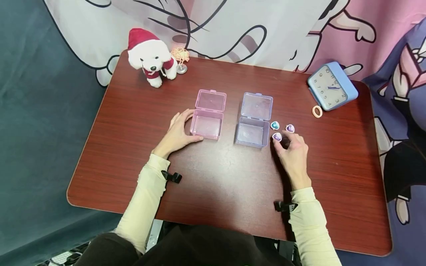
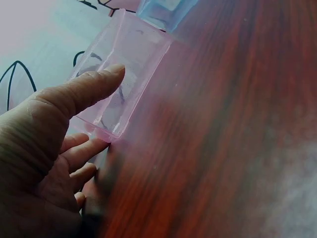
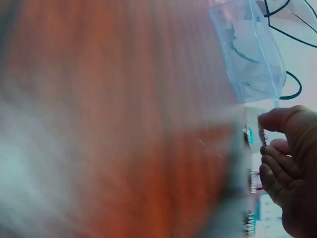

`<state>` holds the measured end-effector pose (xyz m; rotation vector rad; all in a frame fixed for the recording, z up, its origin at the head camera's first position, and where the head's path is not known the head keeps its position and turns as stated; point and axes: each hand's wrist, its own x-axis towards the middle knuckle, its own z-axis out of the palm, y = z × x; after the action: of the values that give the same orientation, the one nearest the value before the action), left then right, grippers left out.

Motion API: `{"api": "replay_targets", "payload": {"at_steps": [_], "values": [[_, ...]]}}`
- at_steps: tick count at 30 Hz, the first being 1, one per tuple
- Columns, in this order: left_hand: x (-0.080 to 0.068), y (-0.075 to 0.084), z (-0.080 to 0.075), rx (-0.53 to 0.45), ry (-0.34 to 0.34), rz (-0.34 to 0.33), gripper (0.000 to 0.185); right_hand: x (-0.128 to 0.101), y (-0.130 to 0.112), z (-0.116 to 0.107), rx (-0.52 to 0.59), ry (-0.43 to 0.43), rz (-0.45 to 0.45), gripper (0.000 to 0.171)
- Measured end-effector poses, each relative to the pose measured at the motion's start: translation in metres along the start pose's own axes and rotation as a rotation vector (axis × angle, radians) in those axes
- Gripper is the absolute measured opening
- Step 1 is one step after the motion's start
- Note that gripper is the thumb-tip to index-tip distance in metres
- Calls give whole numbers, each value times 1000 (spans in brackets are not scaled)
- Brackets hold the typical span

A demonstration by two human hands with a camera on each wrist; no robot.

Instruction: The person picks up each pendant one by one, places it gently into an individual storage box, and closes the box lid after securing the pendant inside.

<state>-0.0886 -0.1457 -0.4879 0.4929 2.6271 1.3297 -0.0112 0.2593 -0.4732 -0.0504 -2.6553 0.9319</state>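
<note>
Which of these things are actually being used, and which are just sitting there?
In use: pink box, touched by the left hand; blue box; three gems, one pinched by the right hand.

Lying about: toy dog, clock, hair tie, table.

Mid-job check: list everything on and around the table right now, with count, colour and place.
pink box: 1, clear pink, lid open, centre-left
blue box: 1, clear blue-violet, lid open, centre
gems: 3, two purple and one teal, right of the blue box
toy dog: 1, white with a red hat, far left
clock: 1, blue, far right
hair tie: 1, peach, beside the clock
table: 1, red-brown
left hand: touches the pink box
right hand: pinches one purple gem
</note>
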Motion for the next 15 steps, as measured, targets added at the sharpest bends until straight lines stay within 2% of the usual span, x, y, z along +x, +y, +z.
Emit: {"api": "replay_targets", "payload": {"at_steps": [3,7,15], "values": [[-1,0,0,-5,4,0,99,5,-8,-6,-1,40,-3,36],[-3,0,0,-9,10,-1,99,12,-21,-9,8,60,-56,35],[-2,0,-1,-17,-2,15,98,26,-59,6,80,44,-150,34]]}}
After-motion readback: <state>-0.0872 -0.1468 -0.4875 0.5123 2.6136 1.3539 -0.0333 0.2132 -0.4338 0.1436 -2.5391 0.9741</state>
